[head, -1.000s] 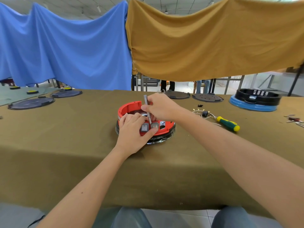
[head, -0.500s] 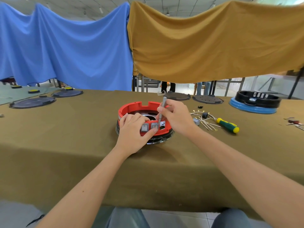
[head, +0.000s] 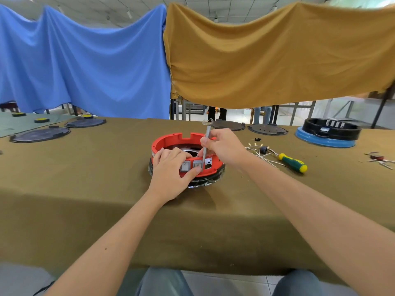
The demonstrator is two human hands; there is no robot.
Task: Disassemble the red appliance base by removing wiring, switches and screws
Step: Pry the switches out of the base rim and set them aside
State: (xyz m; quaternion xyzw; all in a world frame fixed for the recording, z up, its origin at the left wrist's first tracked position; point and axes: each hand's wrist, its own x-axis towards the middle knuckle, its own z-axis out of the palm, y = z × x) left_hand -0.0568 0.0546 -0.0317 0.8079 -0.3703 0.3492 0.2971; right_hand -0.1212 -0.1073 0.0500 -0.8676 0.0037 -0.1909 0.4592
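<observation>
1. Head view: we see the red appliance base (head: 171, 142) at mid-bench, on the olive cloth of the bench (head: 85, 178).
2. Our left hand (head: 171, 169) curls its grip over the near rim, thumb beside two grey switches (head: 190, 166).
3. Our right hand (head: 224, 146) pinches a grey metal tool (head: 207, 142), held upright with its tip just behind the switches.
4. Loose wiring (head: 259, 151) and a green screwdriver (head: 292, 162) lie to the right.

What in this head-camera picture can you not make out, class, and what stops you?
- Tip of the grey tool: head view, hidden behind the red base's front wall and switches.
- Left hand's fingertips: curled over the rim, hidden inside.
- Parts at the table's far right: too small, cut by the edge.
- Wires by the screwdriver: too fine to count.
</observation>
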